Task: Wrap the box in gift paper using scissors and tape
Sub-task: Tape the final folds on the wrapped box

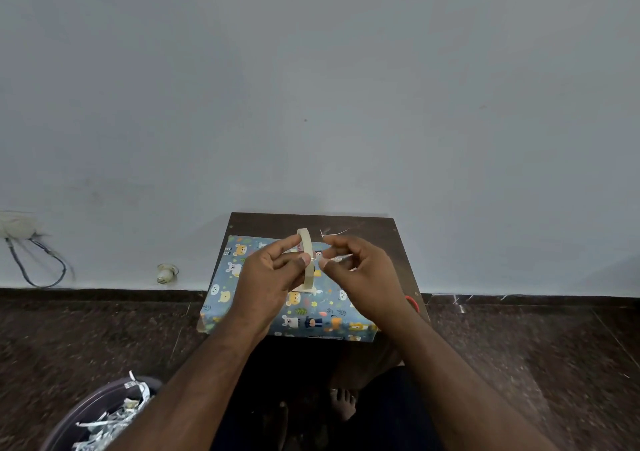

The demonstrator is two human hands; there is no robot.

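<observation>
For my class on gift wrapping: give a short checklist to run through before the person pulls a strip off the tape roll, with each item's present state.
1. Tape roll gripped firmly by the left hand: ok.
2. Right hand pinching the tape's free end: ok, fingertips meet beside the roll.
3. Wrapped box resting flat on the small dark table: ok.
4. Gift paper covering the box's top: ok; the ends cannot be judged.
5. Scissors within reach: cannot tell; only a red object shows behind the right wrist.
</observation>
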